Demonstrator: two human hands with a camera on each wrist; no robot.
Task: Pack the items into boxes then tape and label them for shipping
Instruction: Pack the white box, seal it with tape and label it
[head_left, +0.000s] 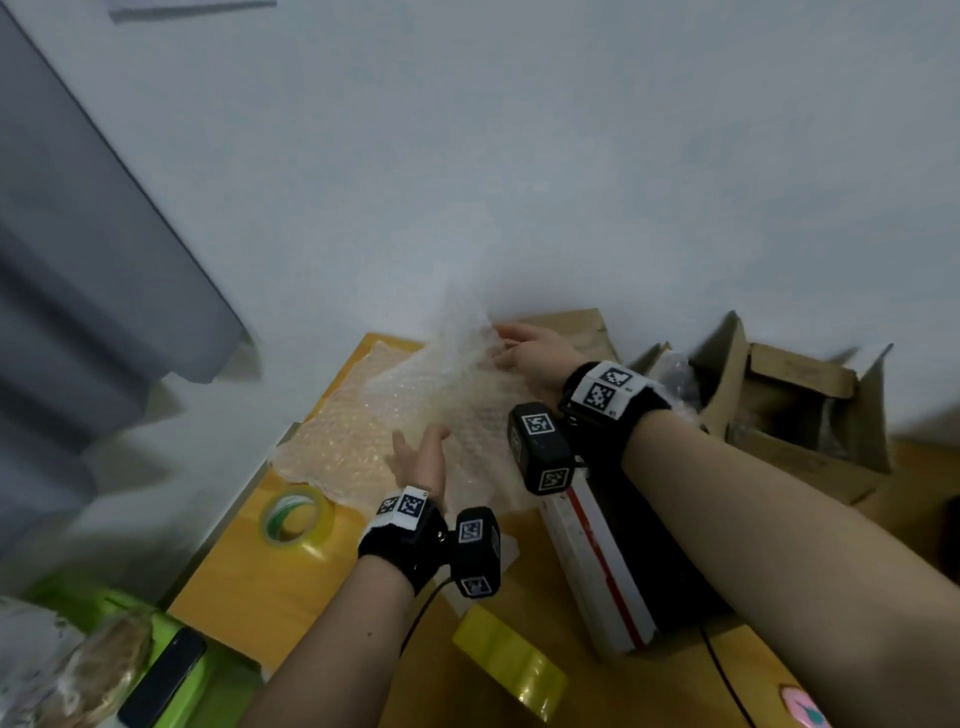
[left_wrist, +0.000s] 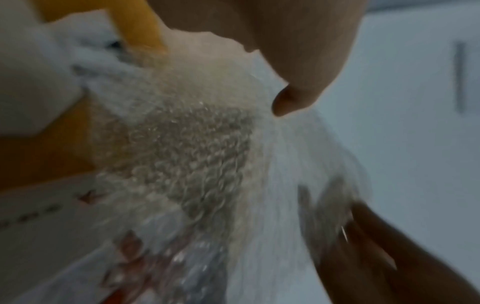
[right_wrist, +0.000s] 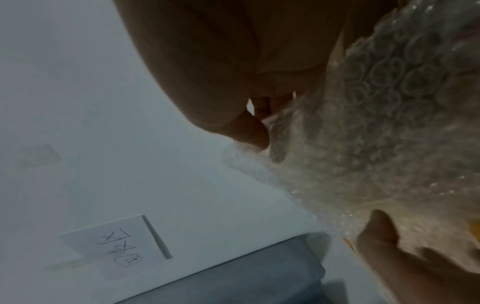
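Observation:
A clear sheet of bubble wrap (head_left: 415, 410) lies partly on the yellow table (head_left: 244, 587), its far end lifted. My right hand (head_left: 524, 348) pinches that raised far corner between thumb and fingers; the right wrist view shows the thumb (right_wrist: 254, 131) pressed on the bubble wrap (right_wrist: 389, 102). My left hand (head_left: 421, 457) holds the near edge, its thumb (left_wrist: 285, 102) lying over the bubble wrap (left_wrist: 182, 144). A white box with a red stripe and a black top (head_left: 613, 561) lies under my right forearm. An open cardboard box (head_left: 795, 415) stands at the right.
A roll of clear tape (head_left: 296, 519) lies left of my left wrist, and a yellow roll (head_left: 509, 660) sits near the table's front. A black phone (head_left: 166, 680) rests on a green tray at the lower left. A grey curtain (head_left: 78, 260) hangs at the left, a white wall behind.

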